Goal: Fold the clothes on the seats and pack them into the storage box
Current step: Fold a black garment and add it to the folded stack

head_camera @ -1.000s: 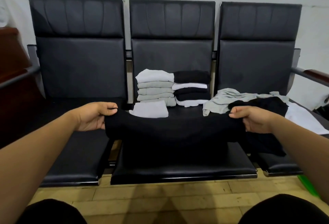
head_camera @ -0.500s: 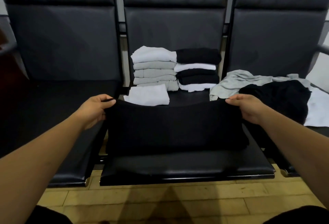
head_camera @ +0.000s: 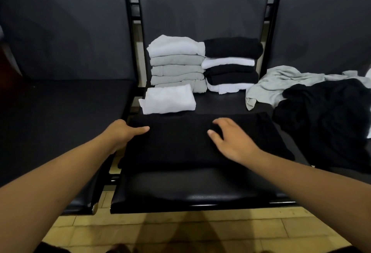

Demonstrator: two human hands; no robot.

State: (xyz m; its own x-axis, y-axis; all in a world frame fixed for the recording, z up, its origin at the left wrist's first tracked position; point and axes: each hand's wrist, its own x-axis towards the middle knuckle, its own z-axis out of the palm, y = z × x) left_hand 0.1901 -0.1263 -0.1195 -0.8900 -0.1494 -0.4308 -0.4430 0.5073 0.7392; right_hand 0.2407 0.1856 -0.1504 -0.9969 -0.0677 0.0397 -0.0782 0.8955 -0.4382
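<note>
The black garment [head_camera: 180, 142] lies flat as a wide folded band across the front of the middle seat [head_camera: 200, 188], and both grips are on it. The left grip [head_camera: 122, 134] is clamped on the band's left edge. Its thumb lies over the top and its fingers are tucked out of sight at the edge, which probably anchors that end so the cloth does not slide. The right grip [head_camera: 228, 140] is apart, with its fingers spread loosely over the middle of the band. It is blurred, so I cannot tell whether it is pressing or just above the cloth. That position suits smoothing the fold, or marking the line for the next crosswise fold.

Just beyond the left grip's thumb sits a single folded white piece [head_camera: 168, 100]. Farther beyond it, against the seat back, stand a grey-and-white stack [head_camera: 176, 63] and a black-and-white stack [head_camera: 230, 63], touching side by side. They are probably pushed back there to keep the front of the seat free for folding.

Out past the right grip, on the neighbouring seat, a loose grey garment [head_camera: 281, 84] and a crumpled black one [head_camera: 325, 116] are still unfolded. They lie within reach of that grip (sensible for taking one at a time).

No storage box is in view, so packing looks some way off.
</note>
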